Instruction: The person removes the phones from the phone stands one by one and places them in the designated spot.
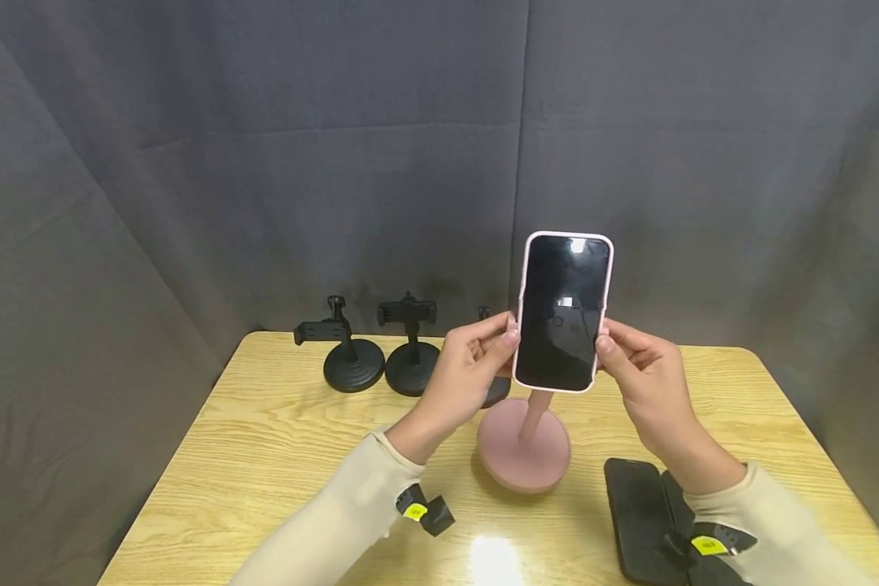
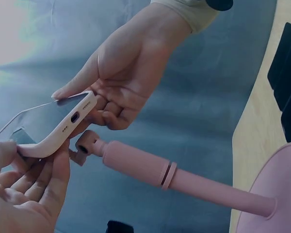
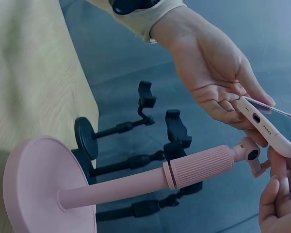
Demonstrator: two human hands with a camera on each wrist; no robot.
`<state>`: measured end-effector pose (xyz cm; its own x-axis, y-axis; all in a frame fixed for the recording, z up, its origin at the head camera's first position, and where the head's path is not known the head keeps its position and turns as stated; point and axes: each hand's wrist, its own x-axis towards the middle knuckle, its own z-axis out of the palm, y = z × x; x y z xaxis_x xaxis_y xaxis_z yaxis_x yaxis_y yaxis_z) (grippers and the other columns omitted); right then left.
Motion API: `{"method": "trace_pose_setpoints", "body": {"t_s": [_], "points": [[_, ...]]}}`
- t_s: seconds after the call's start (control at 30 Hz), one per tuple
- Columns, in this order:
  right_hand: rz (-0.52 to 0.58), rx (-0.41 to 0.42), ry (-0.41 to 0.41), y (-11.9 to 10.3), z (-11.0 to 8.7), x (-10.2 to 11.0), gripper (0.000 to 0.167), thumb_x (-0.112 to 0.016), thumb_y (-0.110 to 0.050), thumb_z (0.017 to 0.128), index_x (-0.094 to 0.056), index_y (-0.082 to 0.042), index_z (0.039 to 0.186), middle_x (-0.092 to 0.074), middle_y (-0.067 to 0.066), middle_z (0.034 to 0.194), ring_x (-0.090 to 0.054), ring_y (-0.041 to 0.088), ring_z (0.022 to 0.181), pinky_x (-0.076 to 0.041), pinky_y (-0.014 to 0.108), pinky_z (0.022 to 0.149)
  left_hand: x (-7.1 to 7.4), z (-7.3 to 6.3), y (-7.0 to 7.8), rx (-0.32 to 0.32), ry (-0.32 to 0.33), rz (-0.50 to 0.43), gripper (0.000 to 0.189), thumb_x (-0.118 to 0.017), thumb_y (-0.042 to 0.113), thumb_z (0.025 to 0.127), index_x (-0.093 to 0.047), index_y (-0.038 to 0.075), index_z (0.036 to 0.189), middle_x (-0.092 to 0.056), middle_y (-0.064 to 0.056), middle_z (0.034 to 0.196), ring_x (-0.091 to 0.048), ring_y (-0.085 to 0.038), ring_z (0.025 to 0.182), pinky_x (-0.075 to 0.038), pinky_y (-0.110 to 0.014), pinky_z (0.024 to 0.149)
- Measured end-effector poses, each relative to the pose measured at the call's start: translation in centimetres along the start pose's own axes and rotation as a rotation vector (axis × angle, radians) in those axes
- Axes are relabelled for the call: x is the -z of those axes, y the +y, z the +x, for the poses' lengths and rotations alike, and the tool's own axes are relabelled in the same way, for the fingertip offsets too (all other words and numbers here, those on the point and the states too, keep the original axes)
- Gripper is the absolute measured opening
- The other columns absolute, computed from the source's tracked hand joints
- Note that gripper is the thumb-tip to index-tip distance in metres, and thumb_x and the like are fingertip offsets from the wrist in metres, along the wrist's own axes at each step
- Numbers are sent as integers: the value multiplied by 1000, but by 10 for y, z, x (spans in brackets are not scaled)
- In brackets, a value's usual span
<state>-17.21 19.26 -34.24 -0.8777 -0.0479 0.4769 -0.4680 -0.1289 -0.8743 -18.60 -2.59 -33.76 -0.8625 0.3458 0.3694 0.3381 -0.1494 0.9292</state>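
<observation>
A phone in a pale pink case (image 1: 560,317) stands upright, its dark screen facing me. My left hand (image 1: 476,358) pinches its left edge, with the thumb at the front. On the opposite edge, my right hand (image 1: 646,382) pinches it the same way. Directly behind and below the phone is a pink phone stand (image 1: 525,456); its ribbed post (image 2: 136,162) tilts up to a small pivot joint (image 3: 251,150) close behind the case. Phone and fingers hide the stand's holder, so I cannot tell whether the phone sits in it. The charging port shows in both wrist views.
Black phone stands (image 1: 354,366) line the back left of the wooden table (image 1: 264,464), one partly hidden behind my left hand. Dark phones (image 1: 639,521) lie at the front right, under my right wrist. A grey curtain (image 1: 381,179) surrounds the table.
</observation>
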Motion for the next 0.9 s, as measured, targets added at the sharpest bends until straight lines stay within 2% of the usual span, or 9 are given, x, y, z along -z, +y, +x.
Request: {"method": "trace_pose_setpoints", "body": {"t_s": [0.17,0.3,0.4,0.67,0.9], "points": [[16,4,10,3,-7,-9,42,-54,12,98,-76,-21,111,-79,-8,90,-71,1,75,-58,15,73,7,-9,1,-2,-14,30,26,-52,7,105,-61,-11,122,-69,-30,117,-75,-30,100,-63,-38,86],[26,19,4,5,-10,-14,43,-54,13,97,-76,-22,111,-78,-9,87,-70,1,73,-57,15,74,12,-15,1,-21,-17,19,25,-53,6,105,-61,-12,120,-68,-32,117,-75,-12,94,-63,-37,86],[25,31,-18,5,-10,-19,42,-56,13,96,-76,-21,112,-78,-9,86,-70,0,73,-57,15,75,16,-20,2,-32,-7,2,27,-53,4,104,-60,-15,121,-67,-36,115,-72,-3,89,-63,-36,84],[28,15,-67,8,-13,-31,48,-56,15,94,-75,-25,112,-76,-12,82,-68,-1,72,-56,15,72,29,-35,5,-14,23,19,37,-54,6,104,-54,-15,135,-66,-38,117,-72,-1,85,-63,-28,81],[18,-8,-102,13,-13,-40,48,-59,11,95,-74,-31,112,-76,-15,85,-68,-3,72,-57,15,73,38,-43,5,-9,50,26,37,-55,4,103,-54,-17,133,-64,-41,117,-71,-1,85,-62,-24,79]]}}
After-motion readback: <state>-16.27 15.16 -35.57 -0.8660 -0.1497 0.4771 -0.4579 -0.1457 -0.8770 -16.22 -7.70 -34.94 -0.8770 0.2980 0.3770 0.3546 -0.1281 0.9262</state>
